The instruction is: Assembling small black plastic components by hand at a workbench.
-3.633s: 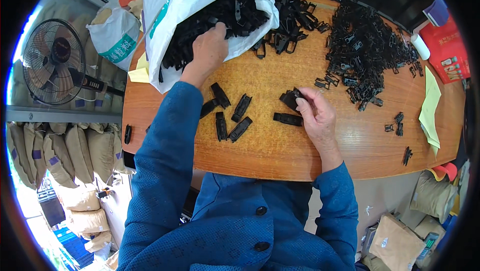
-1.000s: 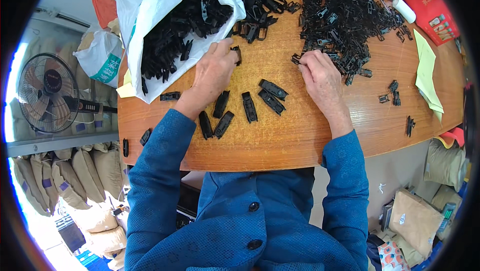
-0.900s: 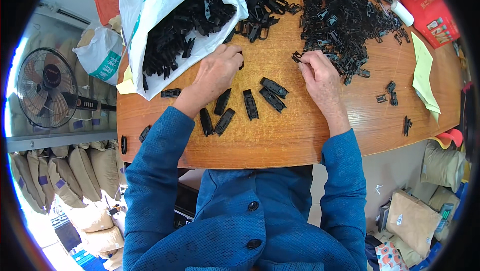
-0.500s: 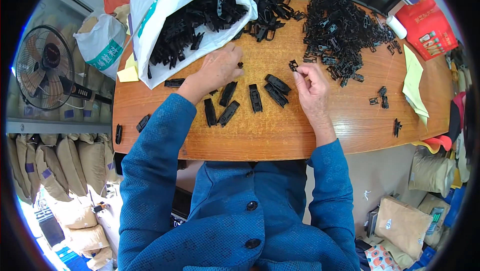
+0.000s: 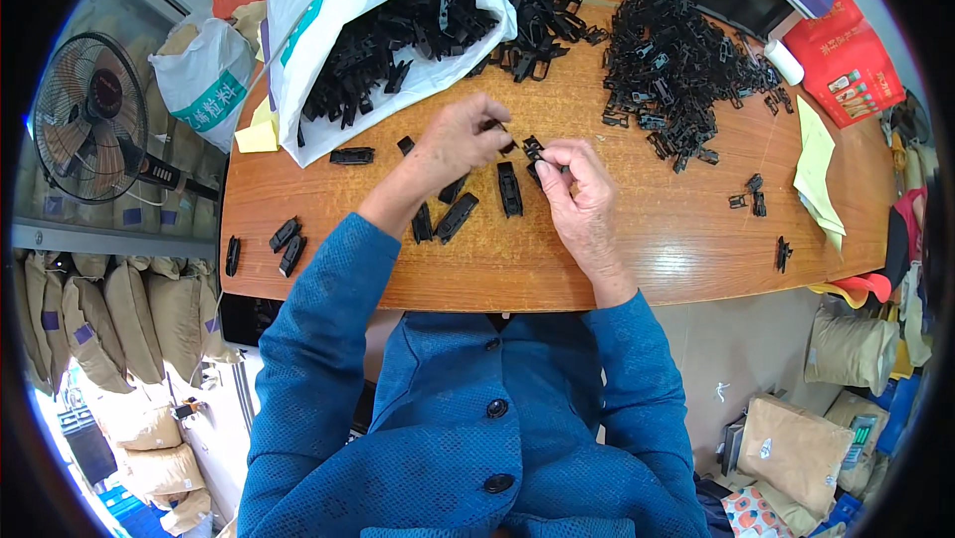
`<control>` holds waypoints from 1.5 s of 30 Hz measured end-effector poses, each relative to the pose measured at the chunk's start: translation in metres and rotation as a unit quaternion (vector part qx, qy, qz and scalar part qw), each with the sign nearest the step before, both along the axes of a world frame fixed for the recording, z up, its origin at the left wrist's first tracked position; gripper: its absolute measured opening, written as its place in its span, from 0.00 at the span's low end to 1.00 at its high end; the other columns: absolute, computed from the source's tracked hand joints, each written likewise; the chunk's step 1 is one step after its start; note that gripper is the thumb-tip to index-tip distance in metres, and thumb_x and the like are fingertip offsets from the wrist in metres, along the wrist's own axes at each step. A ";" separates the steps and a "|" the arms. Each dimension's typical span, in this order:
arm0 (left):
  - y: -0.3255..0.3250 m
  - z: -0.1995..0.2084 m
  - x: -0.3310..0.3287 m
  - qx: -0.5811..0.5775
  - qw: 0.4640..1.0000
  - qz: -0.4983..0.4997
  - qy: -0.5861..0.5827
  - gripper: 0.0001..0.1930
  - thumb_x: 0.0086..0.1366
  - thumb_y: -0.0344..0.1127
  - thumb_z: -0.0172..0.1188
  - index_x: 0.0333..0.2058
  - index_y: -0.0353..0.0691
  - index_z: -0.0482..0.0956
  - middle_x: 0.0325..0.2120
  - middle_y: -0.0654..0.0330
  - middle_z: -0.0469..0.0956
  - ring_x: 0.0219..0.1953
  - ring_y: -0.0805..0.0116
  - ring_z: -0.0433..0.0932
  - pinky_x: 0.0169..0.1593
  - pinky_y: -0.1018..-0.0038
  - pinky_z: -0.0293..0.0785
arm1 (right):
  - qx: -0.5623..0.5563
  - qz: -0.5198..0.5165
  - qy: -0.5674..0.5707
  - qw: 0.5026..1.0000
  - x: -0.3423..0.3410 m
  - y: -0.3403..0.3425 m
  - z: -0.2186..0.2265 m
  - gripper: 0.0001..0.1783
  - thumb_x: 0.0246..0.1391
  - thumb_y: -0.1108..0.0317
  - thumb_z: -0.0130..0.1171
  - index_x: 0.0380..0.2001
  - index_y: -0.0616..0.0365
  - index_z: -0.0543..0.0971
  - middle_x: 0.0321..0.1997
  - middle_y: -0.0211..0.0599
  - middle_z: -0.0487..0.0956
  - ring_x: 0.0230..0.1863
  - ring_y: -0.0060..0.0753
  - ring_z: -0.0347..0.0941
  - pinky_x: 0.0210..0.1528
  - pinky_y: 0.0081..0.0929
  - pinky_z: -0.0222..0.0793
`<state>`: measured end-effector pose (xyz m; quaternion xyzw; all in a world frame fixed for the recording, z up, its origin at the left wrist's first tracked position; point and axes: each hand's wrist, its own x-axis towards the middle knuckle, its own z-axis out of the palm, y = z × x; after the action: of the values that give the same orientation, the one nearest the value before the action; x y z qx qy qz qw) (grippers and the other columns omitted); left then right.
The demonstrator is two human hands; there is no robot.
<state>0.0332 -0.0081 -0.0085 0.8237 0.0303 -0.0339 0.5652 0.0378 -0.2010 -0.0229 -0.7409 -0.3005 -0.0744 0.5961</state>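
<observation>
Your left hand (image 5: pixel 460 143) and right hand (image 5: pixel 575 190) pinch one small black plastic clip (image 5: pixel 530 147); a few assembled black plastic clips (image 5: pixel 509 188) lie done, heaped loose black parts (image 5: pixel 676 51) remain.

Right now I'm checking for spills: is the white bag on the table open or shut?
Open. The white bag lies on its side, mouth spread wide, black plastic parts showing inside and spilling onto the wooden table.

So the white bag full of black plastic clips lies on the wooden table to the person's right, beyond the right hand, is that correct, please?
Not quite: the head view shows the white bag of black plastic clips on the wooden table to the person's left, beyond the left hand. Beyond the right hand lies a loose pile of clips.
</observation>
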 end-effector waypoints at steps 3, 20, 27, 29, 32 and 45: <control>-0.015 0.010 -0.010 -0.146 0.988 -0.032 0.040 0.17 0.59 0.24 0.57 0.48 0.33 0.69 0.32 0.63 0.74 0.31 0.76 0.74 0.36 0.80 0.73 | -0.005 -0.007 -0.042 0.999 0.003 -0.001 -0.002 0.04 0.52 0.79 0.57 0.32 0.61 0.75 0.37 0.35 0.74 0.33 0.24 0.70 0.30 0.18 0.65; -0.039 0.000 -0.018 -0.280 0.958 0.055 -0.011 0.11 0.59 0.32 0.63 0.39 0.36 0.74 0.30 0.65 0.76 0.31 0.80 0.73 0.34 0.84 0.70 | -0.064 -0.026 -0.156 0.985 0.011 -0.005 0.003 0.07 0.51 0.80 0.56 0.35 0.63 0.75 0.37 0.40 0.75 0.36 0.35 0.72 0.37 0.25 0.70; -0.055 -0.007 -0.008 -0.343 0.926 0.161 0.009 0.11 0.58 0.34 0.64 0.36 0.36 0.74 0.27 0.63 0.76 0.28 0.79 0.75 0.32 0.83 0.72 | -0.064 -0.033 -0.103 0.992 0.018 0.002 0.005 0.16 0.46 0.81 0.60 0.41 0.63 0.76 0.35 0.43 0.78 0.34 0.42 0.77 0.36 0.29 0.72; -0.054 -0.008 -0.006 -0.347 0.920 0.182 0.006 0.12 0.57 0.33 0.65 0.35 0.35 0.73 0.27 0.62 0.76 0.27 0.79 0.74 0.31 0.83 0.72 | -0.103 -0.044 -0.121 0.986 0.022 0.005 0.004 0.17 0.46 0.82 0.60 0.42 0.62 0.75 0.35 0.44 0.78 0.34 0.41 0.77 0.34 0.28 0.72; -0.049 -0.011 -0.005 -0.341 0.918 0.202 0.012 0.11 0.57 0.33 0.65 0.35 0.34 0.73 0.26 0.62 0.76 0.27 0.78 0.74 0.32 0.83 0.72 | -0.138 -0.045 -0.134 0.980 0.026 0.009 0.000 0.17 0.47 0.82 0.59 0.43 0.62 0.76 0.36 0.44 0.78 0.35 0.41 0.77 0.35 0.29 0.72; 0.042 -0.002 0.011 0.327 0.907 0.234 -0.123 0.12 0.58 0.34 0.61 0.38 0.37 0.73 0.32 0.57 0.75 0.29 0.68 0.76 0.34 0.73 0.72 | -0.053 -0.083 -0.039 0.994 0.049 -0.005 0.000 0.12 0.54 0.80 0.55 0.43 0.63 0.76 0.36 0.38 0.79 0.33 0.25 0.76 0.35 0.20 0.72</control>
<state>0.0437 0.0341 -0.0105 0.9294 0.1616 0.2127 0.2547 0.0865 -0.2059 -0.0227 -0.7904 -0.2646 -0.1361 0.5355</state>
